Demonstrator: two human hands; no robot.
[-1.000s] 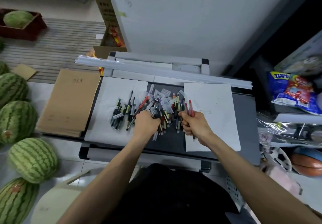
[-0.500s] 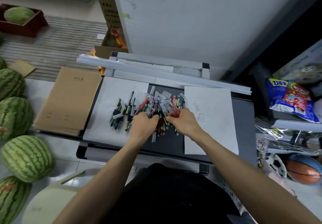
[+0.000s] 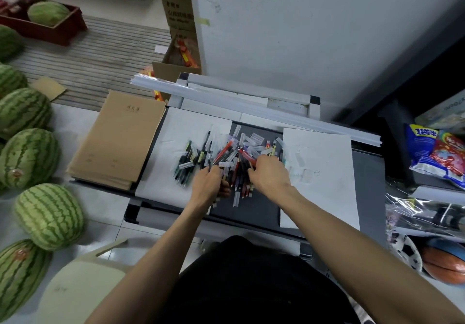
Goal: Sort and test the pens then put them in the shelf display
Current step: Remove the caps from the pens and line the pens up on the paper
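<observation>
- Pens (image 3: 226, 155) lay in a mixed heap mid-surface, with loose clear caps among them, between two white sheets.
- Change: a second ago the right hand (image 3: 270, 175) held a bundle of red pens (image 3: 247, 157) up over the right sheet (image 3: 324, 172). It had since swung back left and was at the heap's right edge.
- Right hand: fingers curled, red barrels sticking out past the fingertips. Looked like it was gripping the red bundle and reaching for more.
- Left hand (image 3: 208, 185): barely moved, knuckles up, fingers curled down on the heap's near-left edge. Couldn't tell whether it gripped a pen or just pinned the heap.
- Dark pens (image 3: 186, 165) sat grouped on the left sheet (image 3: 176, 132), unchanged.
- Right sheet carried no pens, only faint marks.
- Read: sorting by colour, red pass under way, bundle not set down. Most of the heap was unsorted. Testing and shelf display were both ahead.
- Risk: loose caps on the dark surface (image 3: 254, 213) could get swept along with the pens.
</observation>
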